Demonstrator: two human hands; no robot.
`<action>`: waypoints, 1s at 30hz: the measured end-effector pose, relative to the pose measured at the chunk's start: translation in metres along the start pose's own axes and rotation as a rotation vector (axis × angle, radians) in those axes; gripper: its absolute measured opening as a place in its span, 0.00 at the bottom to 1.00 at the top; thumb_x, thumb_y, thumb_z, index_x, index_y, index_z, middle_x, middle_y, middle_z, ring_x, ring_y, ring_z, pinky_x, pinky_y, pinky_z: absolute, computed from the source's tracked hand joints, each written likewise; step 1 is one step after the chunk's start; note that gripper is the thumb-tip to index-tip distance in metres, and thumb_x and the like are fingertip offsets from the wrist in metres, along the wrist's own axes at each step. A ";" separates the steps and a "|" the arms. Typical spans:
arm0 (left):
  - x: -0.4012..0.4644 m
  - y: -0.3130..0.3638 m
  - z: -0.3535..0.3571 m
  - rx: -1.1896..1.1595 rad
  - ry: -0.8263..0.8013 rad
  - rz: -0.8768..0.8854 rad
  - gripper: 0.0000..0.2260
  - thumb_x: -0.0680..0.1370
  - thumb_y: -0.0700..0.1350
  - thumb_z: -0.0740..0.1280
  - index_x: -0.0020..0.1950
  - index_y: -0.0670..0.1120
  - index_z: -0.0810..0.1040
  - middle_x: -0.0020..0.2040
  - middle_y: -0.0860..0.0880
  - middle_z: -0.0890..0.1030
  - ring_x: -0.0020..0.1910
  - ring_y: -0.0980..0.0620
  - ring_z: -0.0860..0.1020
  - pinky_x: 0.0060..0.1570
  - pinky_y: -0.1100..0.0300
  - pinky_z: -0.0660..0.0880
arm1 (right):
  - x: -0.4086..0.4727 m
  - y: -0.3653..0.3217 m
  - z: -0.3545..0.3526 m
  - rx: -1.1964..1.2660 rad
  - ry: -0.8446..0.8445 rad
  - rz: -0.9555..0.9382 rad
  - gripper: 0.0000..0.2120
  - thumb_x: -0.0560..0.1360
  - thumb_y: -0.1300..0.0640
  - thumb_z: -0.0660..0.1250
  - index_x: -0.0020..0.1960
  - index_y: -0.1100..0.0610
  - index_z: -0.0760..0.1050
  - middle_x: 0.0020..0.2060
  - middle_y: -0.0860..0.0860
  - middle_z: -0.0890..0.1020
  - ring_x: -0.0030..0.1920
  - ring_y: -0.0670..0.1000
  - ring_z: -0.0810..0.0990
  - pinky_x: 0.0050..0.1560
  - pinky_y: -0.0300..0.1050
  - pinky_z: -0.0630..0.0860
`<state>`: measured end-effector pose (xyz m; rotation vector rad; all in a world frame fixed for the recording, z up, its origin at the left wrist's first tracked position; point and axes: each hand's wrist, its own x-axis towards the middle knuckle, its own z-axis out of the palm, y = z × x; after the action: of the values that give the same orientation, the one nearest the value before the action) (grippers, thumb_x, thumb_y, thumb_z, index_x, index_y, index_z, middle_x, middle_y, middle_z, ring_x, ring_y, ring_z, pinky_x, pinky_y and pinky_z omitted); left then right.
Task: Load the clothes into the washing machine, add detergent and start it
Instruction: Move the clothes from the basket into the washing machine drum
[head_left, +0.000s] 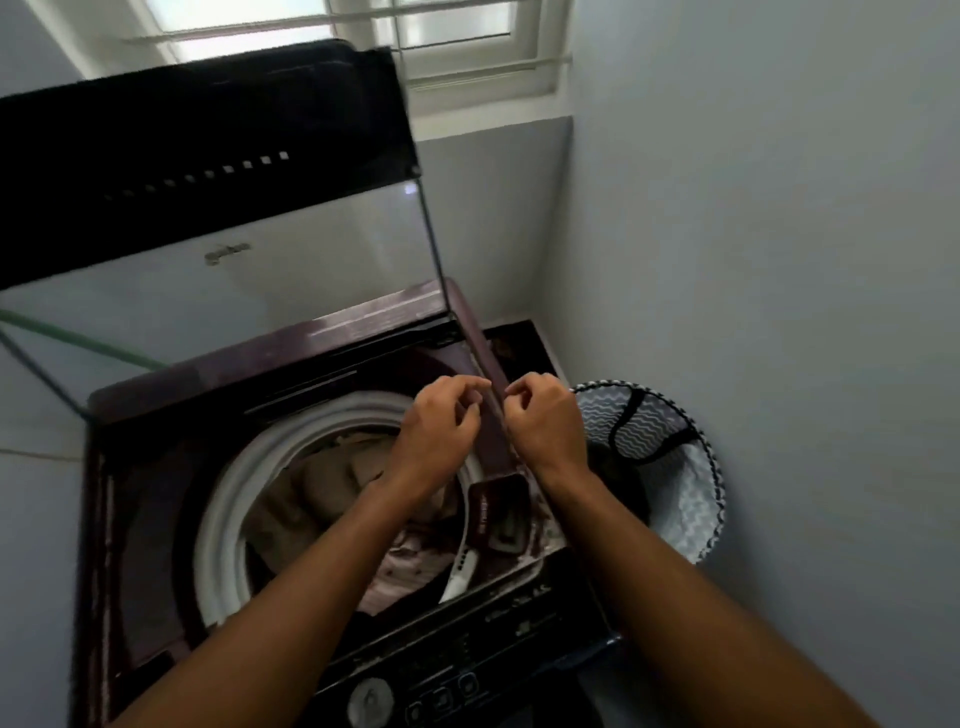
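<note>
Grey walls corner the washer (156, 519); both hands (441, 426) (545, 421), fingers curled, hover at its 2 o'clock, grasp unclear.

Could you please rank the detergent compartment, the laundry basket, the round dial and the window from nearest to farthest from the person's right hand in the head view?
From the right hand:
1. Detergent compartment, just below it on the washer's right rim.
2. Laundry basket, on the floor to its right.
3. Round dial, on the front control panel, lower left.
4. Window, high on the back wall.
</note>
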<state>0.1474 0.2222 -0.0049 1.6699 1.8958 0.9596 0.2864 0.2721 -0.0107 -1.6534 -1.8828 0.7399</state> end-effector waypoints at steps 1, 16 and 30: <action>0.006 0.008 0.009 0.015 -0.021 0.038 0.13 0.76 0.38 0.66 0.58 0.49 0.80 0.46 0.54 0.78 0.46 0.57 0.74 0.50 0.65 0.72 | 0.006 0.013 -0.007 0.008 -0.014 0.061 0.06 0.72 0.57 0.64 0.43 0.55 0.80 0.43 0.53 0.82 0.44 0.55 0.80 0.44 0.49 0.77; 0.097 0.030 0.179 0.332 -0.853 -0.061 0.17 0.78 0.43 0.66 0.66 0.45 0.77 0.62 0.46 0.80 0.63 0.46 0.76 0.61 0.56 0.72 | 0.072 0.242 -0.011 -0.043 -0.347 0.651 0.05 0.72 0.58 0.64 0.39 0.58 0.76 0.45 0.60 0.83 0.49 0.62 0.82 0.46 0.47 0.75; 0.133 -0.121 0.383 0.494 -1.148 -0.281 0.18 0.81 0.49 0.62 0.69 0.44 0.75 0.68 0.42 0.76 0.67 0.42 0.74 0.67 0.52 0.70 | 0.108 0.426 0.164 0.042 -0.612 0.929 0.25 0.82 0.49 0.57 0.75 0.60 0.65 0.74 0.60 0.67 0.72 0.59 0.67 0.70 0.46 0.64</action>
<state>0.3162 0.4290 -0.3330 1.5577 1.4632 -0.5729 0.4604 0.4142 -0.4230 -2.4678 -1.3058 1.7943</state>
